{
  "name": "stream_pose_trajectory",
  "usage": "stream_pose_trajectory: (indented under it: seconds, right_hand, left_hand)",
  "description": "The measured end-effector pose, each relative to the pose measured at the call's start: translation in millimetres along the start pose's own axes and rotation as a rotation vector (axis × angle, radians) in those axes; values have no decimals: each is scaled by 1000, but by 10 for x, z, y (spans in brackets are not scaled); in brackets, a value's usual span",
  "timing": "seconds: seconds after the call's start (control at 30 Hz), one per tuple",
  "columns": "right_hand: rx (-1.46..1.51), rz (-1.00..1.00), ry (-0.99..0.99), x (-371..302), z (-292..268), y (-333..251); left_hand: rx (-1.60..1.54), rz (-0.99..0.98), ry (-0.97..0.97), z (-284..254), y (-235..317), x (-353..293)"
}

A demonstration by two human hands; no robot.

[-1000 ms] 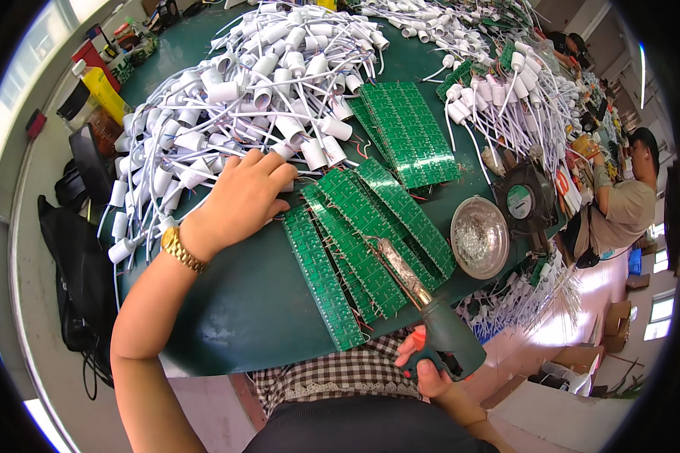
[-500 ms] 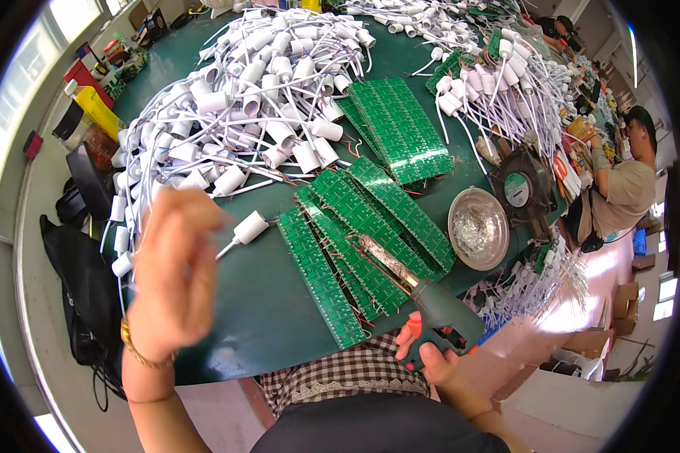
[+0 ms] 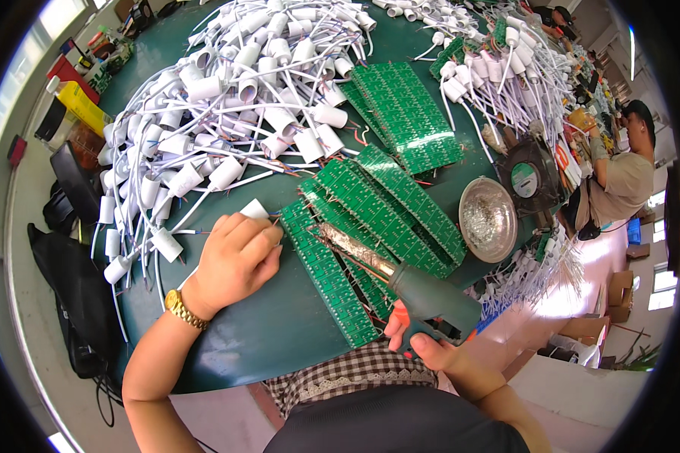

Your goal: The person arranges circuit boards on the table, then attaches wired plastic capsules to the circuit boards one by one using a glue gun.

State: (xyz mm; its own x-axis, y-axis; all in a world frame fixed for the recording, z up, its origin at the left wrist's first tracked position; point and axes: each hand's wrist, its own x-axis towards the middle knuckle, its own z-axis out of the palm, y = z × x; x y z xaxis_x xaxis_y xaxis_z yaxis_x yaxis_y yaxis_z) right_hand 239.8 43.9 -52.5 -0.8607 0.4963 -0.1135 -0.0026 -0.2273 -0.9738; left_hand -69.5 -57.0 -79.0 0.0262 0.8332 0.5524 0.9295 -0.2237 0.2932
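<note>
My right hand (image 3: 429, 349) grips a soldering gun (image 3: 438, 302) by its dark green and orange handle. The gun's metal barrel points up and left, its tip over the green circuit boards (image 3: 389, 219), which lie in overlapping strips with short wires at their edges. Curled fingers close my left hand (image 3: 238, 253) around a white lamp holder (image 3: 255, 208). Only one end of that holder shows above the knuckles; the rest is hidden. A gold watch is on my left wrist.
A big heap of white lamp holders with cables (image 3: 242, 90) covers the table's far left. More green boards (image 3: 408, 117) lie behind. At right stand a round bowl of silvery bits (image 3: 489, 220) and a dark fan (image 3: 531, 180). A co-worker (image 3: 623, 170) sits further right.
My left hand has come down and to the right, onto the single lamp holder lying beside the boards. The soldering gun has shifted slightly left and up.
</note>
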Motion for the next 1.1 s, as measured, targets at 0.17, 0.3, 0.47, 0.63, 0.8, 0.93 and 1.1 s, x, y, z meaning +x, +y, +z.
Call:
stream_pose_trajectory:
  seconds: [0.17, 0.3, 0.47, 0.63, 0.8, 0.93, 1.1]
  right_hand:
    - [-22, -107, -36, 80, 40, 120]
    - [-41, -101, -68, 112, 40, 105]
    - [-68, -52, -114, 99, 64, 52]
    - [-139, -63, -85, 172, 153, 119]
    - [-226, -38, -67, 210, 209, 88]
    - [-234, 28, -25, 201, 228, 75]
    - [-511, -112, -74, 237, 203, 109]
  left_hand:
    - [26, -15, 27, 55, 25, 3]
    - [131, -39, 5, 80, 62, 1]
    - [103, -88, 36, 83, 46, 12]
    - [58, -177, 58, 100, -6, 11]
    - [8, -305, 144, 134, 46, 66]
    - [-63, -399, 166, 163, -8, 46]
    - [-84, -367, 142, 143, -44, 51]
